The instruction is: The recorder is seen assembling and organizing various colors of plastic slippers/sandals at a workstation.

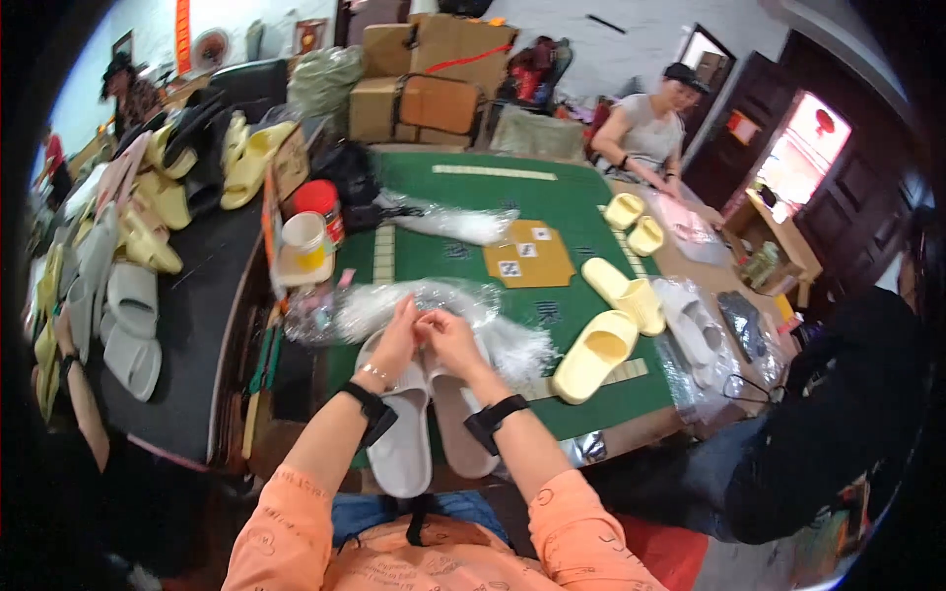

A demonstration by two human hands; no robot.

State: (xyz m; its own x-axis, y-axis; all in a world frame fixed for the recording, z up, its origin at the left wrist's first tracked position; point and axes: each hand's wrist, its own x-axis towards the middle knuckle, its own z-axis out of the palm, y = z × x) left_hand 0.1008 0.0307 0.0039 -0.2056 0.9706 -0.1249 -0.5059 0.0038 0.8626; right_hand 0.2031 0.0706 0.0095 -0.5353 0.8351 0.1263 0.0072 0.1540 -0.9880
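A pair of grey slippers, the left one [402, 453] and the right one [463, 433], lies at the near edge of the green table [512, 187], heels toward me. Above their toe ends my left hand [396, 340] and my right hand [450, 342] meet, fingers pinched together. Whatever is between the fingertips is too small to make out. Just beyond my hands, clear plastic wrapping [463, 294] lies around a bundle of thin white strands [527, 352]. To the right sit two larger yellow slippers, one nearer [596, 357] and one farther [623, 295].
Another white strand bundle [473, 227] lies near a yellow-brown board [532, 268]. A white cup [305, 241] and red-lidded jar [317, 202] stand left. Many slippers cover the black table [197, 286]. Bagged grey slippers [695, 335] lie right; a co-worker [650, 133] works at far right.
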